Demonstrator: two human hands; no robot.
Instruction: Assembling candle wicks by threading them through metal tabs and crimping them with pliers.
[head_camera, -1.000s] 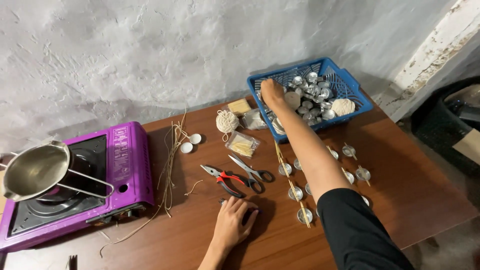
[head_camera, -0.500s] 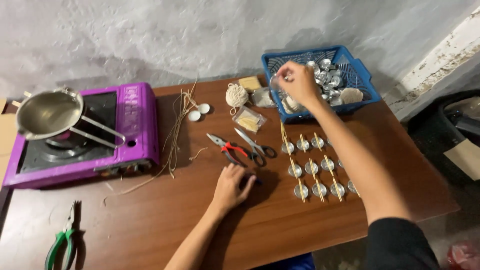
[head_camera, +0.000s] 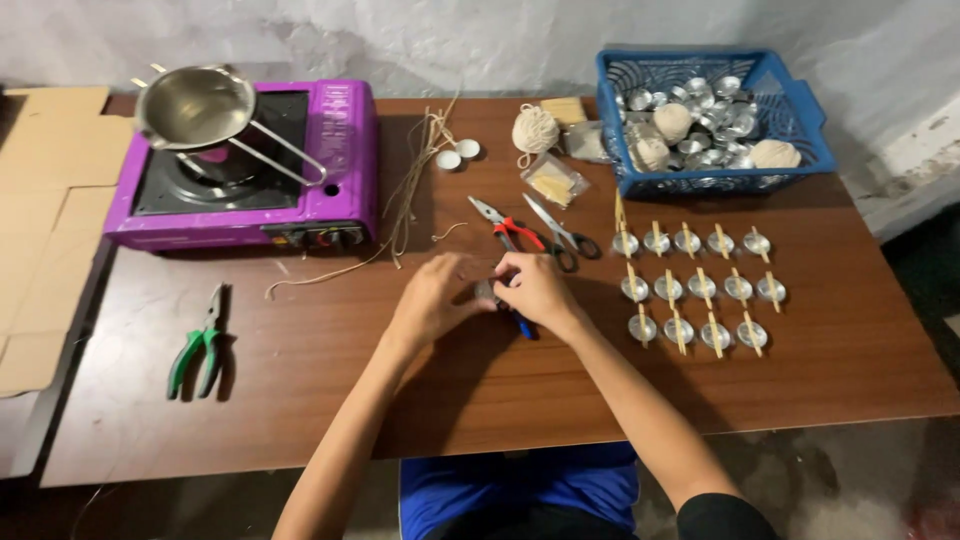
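Two hands meet mid-surface (head_camera: 300, 360): the left hand (head_camera: 435, 300) and right hand (head_camera: 535, 290) together pinch a small metal cup (head_camera: 487, 291). Each grip is narrow around it, near red-handled pliers (head_camera: 512, 232).

Soft even light, sharp, faint shadows.

Small metal thing between left hand (head_camera: 432, 300) and right hand (head_camera: 537, 290), mid table (head_camera: 300, 400): mostly covered by fingers, kind not clear. Blue handle under right hand, tool head hidden. Cardboard (head_camera: 40, 230) cut by left picture edge. Cups in blue basket (head_camera: 810, 110), far right corner: too small to count.
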